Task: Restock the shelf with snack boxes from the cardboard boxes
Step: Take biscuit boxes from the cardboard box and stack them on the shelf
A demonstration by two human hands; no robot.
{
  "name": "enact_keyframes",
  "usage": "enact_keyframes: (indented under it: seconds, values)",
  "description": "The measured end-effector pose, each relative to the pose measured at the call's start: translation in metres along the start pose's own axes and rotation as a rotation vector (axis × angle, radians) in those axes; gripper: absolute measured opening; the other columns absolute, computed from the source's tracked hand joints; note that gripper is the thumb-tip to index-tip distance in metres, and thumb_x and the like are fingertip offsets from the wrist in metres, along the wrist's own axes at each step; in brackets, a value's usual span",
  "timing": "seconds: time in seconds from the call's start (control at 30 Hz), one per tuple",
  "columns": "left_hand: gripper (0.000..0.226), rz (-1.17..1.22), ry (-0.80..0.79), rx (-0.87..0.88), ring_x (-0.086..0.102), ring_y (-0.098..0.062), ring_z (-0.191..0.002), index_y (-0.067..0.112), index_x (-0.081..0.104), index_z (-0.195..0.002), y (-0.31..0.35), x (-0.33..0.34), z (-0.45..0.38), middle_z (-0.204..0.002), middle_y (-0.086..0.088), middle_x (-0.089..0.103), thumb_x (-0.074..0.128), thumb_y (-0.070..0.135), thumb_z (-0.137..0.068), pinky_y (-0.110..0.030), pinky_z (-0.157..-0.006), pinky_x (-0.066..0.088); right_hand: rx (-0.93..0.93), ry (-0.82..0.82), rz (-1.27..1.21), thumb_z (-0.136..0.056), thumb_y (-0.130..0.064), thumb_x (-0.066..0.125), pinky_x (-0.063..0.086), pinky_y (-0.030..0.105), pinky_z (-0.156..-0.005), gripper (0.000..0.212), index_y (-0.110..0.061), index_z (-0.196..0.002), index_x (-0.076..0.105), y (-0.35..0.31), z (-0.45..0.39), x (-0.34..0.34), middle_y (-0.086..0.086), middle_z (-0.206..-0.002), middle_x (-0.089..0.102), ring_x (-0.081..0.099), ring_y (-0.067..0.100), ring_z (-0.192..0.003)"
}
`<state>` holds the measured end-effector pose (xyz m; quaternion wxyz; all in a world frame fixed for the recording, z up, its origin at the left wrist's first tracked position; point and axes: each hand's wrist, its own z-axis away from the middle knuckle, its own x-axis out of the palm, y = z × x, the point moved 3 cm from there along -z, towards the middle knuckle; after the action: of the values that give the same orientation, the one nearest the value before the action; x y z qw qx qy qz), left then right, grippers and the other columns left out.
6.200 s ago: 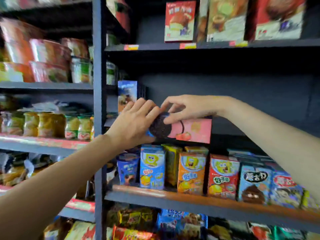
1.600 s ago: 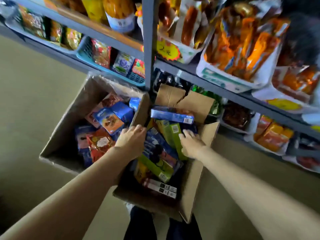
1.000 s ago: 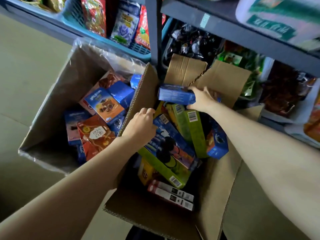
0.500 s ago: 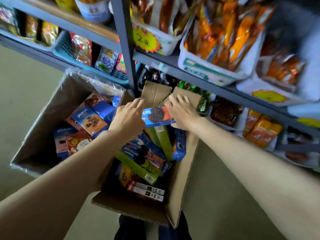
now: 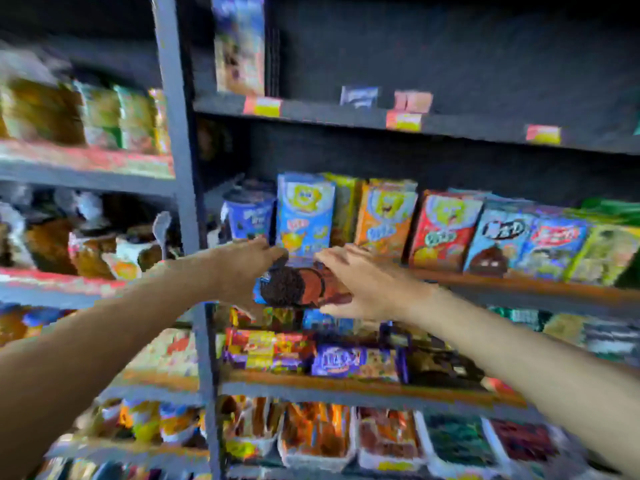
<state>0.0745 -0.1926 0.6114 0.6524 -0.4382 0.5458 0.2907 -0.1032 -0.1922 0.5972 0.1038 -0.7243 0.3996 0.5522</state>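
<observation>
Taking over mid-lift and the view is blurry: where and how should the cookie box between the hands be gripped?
Grip the cookie box by its two short ends, from either side, as the left hand and right hand do now. It lies lengthwise between them, printed face toward the camera, so the ends are the free surfaces. How firmly the fingers close is too blurred to tell.

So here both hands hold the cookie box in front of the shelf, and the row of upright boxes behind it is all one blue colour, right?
Not quite. Both the left hand and the right hand do hold the cookie box in front of the shelf, but the head view shows the row of upright boxes in mixed colours: blue, orange, red and green.
</observation>
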Motion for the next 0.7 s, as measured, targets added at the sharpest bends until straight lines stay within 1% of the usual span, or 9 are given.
enact_keyframes:
  seconds: [0.03,0.1,0.2,0.27,0.33,0.47,0.57,0.63,0.7]
  values:
    - [0.095,-0.051,0.048,-0.032,0.046,-0.025,-0.123,0.018,0.024,-0.143,-0.001,-0.028,0.001,-0.136,-0.007,0.042,0.074,0.049,-0.068,-0.03,-0.103,0.036,0.038,0.017,0.031,-0.076,-0.048,0.068,0.045,0.041,-0.095,0.073,-0.006,-0.133,0.047,0.015,-0.003,-0.033,0.014,-0.127,0.055,0.053,0.033,-0.114]
    - [0.1,-0.123,0.219,-0.027,0.046,-0.028,-0.122,0.018,0.02,-0.145,-0.005,-0.097,-0.002,-0.136,-0.007,0.041,0.073,0.05,-0.066,-0.031,-0.103,0.036,0.063,0.179,0.126,-0.072,-0.051,0.066,0.046,0.045,-0.092,0.071,-0.01,-0.128,0.052,0.041,-0.006,-0.096,0.011,-0.121,0.059,0.055,0.033,-0.111]
    - [0.1,-0.083,0.434,-0.005,0.045,-0.029,-0.122,0.018,0.018,-0.146,-0.003,-0.169,-0.008,-0.134,-0.007,0.04,0.074,0.047,-0.068,-0.032,-0.1,0.037,0.102,0.346,0.248,-0.065,-0.053,0.064,0.042,0.048,-0.091,0.072,-0.014,-0.124,0.057,0.074,-0.01,-0.163,0.008,-0.118,0.061,0.052,0.034,-0.11]
    - [0.098,-0.078,0.53,-0.004,0.046,-0.028,-0.121,0.017,0.019,-0.146,-0.003,-0.199,-0.019,-0.132,-0.008,0.042,0.074,0.043,-0.068,-0.03,-0.099,0.035,0.105,0.407,0.387,-0.062,-0.048,0.071,0.047,0.047,-0.082,0.068,-0.012,-0.119,0.061,0.091,-0.015,-0.191,0.01,-0.109,0.063,0.057,0.036,-0.099]
    - [0.095,-0.092,0.601,0.007,0.048,-0.029,-0.118,0.016,0.023,-0.145,-0.003,-0.222,-0.036,-0.129,-0.008,0.044,0.073,0.04,-0.068,-0.033,-0.1,0.037,0.107,0.435,0.529,-0.057,-0.042,0.08,0.05,0.04,-0.071,0.068,-0.009,-0.114,0.063,0.109,-0.023,-0.203,0.011,-0.099,0.065,0.06,0.035,-0.086]
    - [0.087,-0.176,0.702,-0.082,0.044,-0.03,-0.119,0.021,0.02,-0.146,-0.012,-0.24,-0.087,-0.135,-0.006,0.041,0.066,0.043,-0.075,-0.04,-0.102,0.036,0.158,0.419,0.611,-0.056,-0.036,0.079,0.051,0.038,-0.066,0.064,-0.004,-0.109,0.063,0.163,-0.048,-0.201,0.012,-0.093,0.066,0.06,0.034,-0.079]
    - [0.08,-0.192,0.693,-0.21,0.038,-0.029,-0.126,0.026,0.009,-0.148,-0.025,-0.24,-0.132,-0.143,-0.004,0.031,0.057,0.042,-0.086,-0.041,-0.104,0.034,0.192,0.344,0.649,-0.068,-0.04,0.072,0.049,0.04,-0.073,0.061,-0.005,-0.117,0.057,0.213,-0.073,-0.197,0.011,-0.103,0.064,0.057,0.033,-0.089]
    - [0.074,-0.189,0.648,-0.267,0.035,-0.029,-0.128,0.026,0.004,-0.148,-0.035,-0.236,-0.162,-0.145,-0.003,0.026,0.051,0.037,-0.092,-0.042,-0.103,0.036,0.207,0.273,0.648,-0.08,-0.046,0.059,0.045,0.04,-0.082,0.061,-0.008,-0.125,0.048,0.241,-0.089,-0.191,0.009,-0.115,0.058,0.052,0.032,-0.102]
    - [0.068,-0.229,0.61,-0.297,0.034,-0.029,-0.129,0.026,0.004,-0.148,-0.041,-0.233,-0.188,-0.148,-0.002,0.023,0.046,0.028,-0.095,-0.04,-0.102,0.036,0.22,0.204,0.661,-0.082,-0.053,0.048,0.042,0.039,-0.084,0.065,-0.007,-0.127,0.044,0.265,-0.1,-0.181,0.009,-0.119,0.055,0.05,0.031,-0.107]
